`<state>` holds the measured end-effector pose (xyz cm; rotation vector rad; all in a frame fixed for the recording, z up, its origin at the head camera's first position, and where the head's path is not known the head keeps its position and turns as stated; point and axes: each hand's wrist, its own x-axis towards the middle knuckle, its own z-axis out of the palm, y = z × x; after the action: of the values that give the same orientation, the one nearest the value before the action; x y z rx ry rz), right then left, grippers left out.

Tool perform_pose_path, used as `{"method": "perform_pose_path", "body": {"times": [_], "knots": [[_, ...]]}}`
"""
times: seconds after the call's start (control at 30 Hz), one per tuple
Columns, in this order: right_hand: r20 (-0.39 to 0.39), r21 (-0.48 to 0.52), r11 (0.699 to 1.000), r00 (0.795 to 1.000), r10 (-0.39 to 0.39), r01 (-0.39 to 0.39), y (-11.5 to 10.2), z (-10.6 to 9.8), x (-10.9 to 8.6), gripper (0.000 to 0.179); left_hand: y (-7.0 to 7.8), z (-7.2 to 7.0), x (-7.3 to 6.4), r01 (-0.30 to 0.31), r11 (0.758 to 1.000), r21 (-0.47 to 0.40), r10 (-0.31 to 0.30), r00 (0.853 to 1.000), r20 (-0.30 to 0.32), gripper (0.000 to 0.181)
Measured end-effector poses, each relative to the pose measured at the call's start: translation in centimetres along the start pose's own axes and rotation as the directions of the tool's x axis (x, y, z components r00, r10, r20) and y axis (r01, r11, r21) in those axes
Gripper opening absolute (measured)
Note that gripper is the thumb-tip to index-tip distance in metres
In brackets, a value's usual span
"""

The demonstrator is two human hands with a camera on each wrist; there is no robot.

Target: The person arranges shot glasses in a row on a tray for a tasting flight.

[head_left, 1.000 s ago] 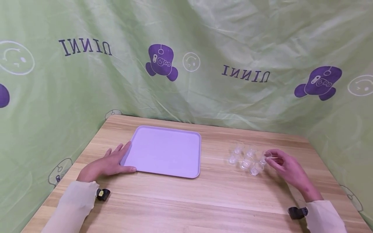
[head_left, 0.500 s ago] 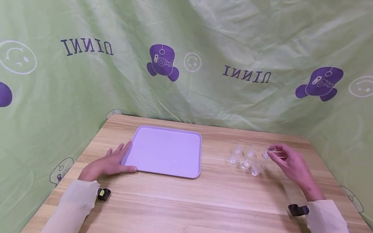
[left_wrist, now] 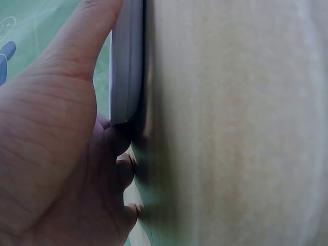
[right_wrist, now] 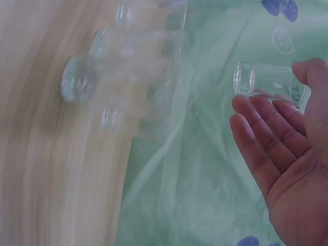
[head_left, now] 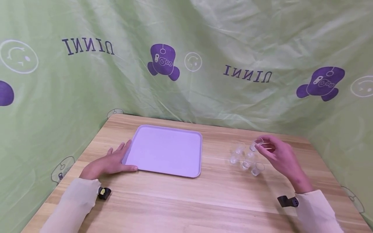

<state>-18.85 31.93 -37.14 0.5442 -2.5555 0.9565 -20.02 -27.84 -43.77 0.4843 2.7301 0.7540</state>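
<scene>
A flat purple tray (head_left: 166, 152) lies on the wooden table, left of the middle. My left hand (head_left: 112, 161) rests at its near left corner, fingers straight and spread along the left edge, thumb by the near edge; the left wrist view shows the tray's rim (left_wrist: 125, 66) beside the thumb. With thumb and fingertips my right hand (head_left: 281, 157) pinches a small clear shot glass (right_wrist: 269, 82), held up off the table. Several similar shot glasses (head_left: 257, 169) stand close together below and left of it, blurred in the right wrist view. The held glass partly overlaps them in the head view.
The wooden table (head_left: 175, 200) reaches to a green printed curtain (head_left: 186, 94) at the back and both sides. Bare wood shows between the tray and the glasses. A small black camera (head_left: 288, 201) sits on the right wrist.
My right hand first drew the shot glass away from the others to the right, then lifted it and moved left, over the group. The left hand stays at the tray.
</scene>
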Motion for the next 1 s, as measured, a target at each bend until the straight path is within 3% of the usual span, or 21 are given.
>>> {"method": "perform_pose_path", "body": {"times": [0.37,0.67,1.0], "knots": [[0.083,0.086,0.994,0.993,-0.081,0.074,-2.6,3.3,2.6,0.02,-0.2,0.0,0.0,0.001,1.0,-0.002,-0.001,1.0,0.029,0.123],[0.128,0.203,0.978,0.989,-0.068,0.041,-4.0,6.2,4.3,0.02,-0.6,0.3,-0.1,-0.048,0.999,-0.023,0.048,0.999,0.006,0.124],[0.175,0.299,0.954,0.981,-0.085,0.029,-5.6,9.8,6.4,0.022,-0.6,0.2,-0.2,-0.017,1.0,-0.01,0.017,0.999,0.027,0.124]]}}
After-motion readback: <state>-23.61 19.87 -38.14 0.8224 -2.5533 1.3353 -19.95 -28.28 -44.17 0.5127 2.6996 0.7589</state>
